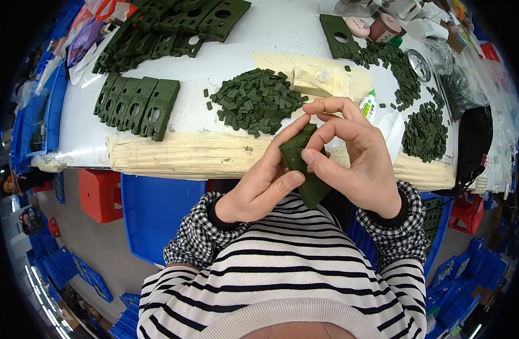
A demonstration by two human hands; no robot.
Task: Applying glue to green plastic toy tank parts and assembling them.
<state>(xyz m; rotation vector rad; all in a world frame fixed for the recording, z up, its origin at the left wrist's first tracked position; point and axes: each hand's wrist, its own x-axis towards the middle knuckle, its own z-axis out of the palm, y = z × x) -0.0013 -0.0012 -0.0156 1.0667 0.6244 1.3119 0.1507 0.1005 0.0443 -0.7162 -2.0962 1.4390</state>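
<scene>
Left hand (254, 192) gripping green plate (312, 187) above table's (208, 62) near edge, long axis pointing toward striped shirt (288, 248). Right hand (353, 155) meeting plate's face from right, fingertips pinching; cannot tell whether holding anything.

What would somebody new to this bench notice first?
Probably the big heap of small dark green pieces near the middle of the white table. Just in front of it, the left hand holds a dark green part, with the right hand close over it. A row of green panels with round holes lies left of the heap.
</scene>
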